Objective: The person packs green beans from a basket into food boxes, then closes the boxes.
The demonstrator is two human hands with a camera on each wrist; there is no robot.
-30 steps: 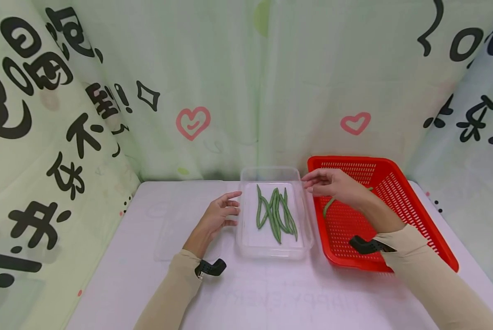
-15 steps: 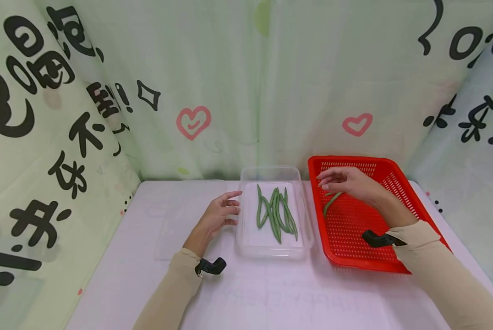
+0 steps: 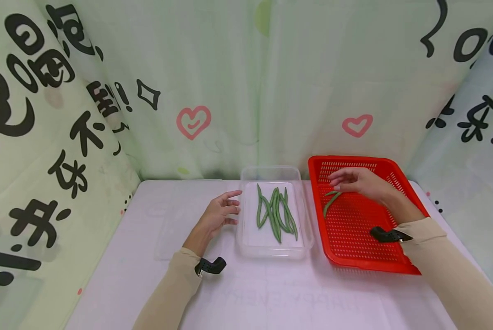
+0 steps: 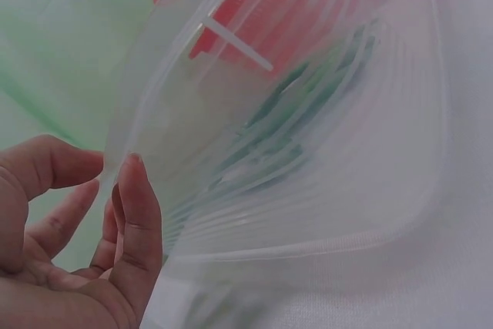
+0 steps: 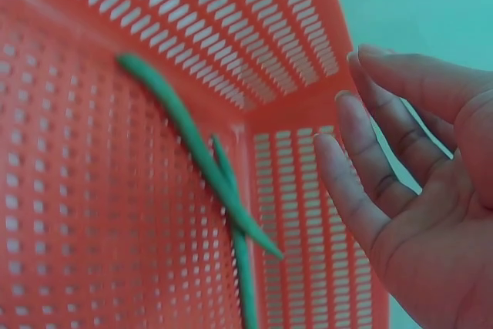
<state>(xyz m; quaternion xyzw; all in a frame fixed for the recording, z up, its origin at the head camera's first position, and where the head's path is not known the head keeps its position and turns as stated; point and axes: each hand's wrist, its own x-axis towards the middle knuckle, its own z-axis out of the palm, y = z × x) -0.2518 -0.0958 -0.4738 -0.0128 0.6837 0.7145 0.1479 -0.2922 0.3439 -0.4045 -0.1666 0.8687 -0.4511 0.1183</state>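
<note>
Several green beans lie lengthwise in a clear plastic container at the middle of the table. My left hand is at the container's left edge, fingers spread and relaxed. In the left wrist view its fingertips meet the clear rim, and the beans show blurred through the wall. My right hand hovers over the red basket, holding nothing, its fingers loosely bent. Two green beans cross each other in that basket, near its left side in the head view, close by the right fingertips.
The red perforated basket stands right of the container, its high walls sloping outward. A faint clear flat piece, like a lid, lies left of the container on the white table. A printed curtain closes off the back and sides.
My right hand has moved right, from the container's edge to above the basket, which brings the beans there more into sight. The left hand and the container have stayed put.
</note>
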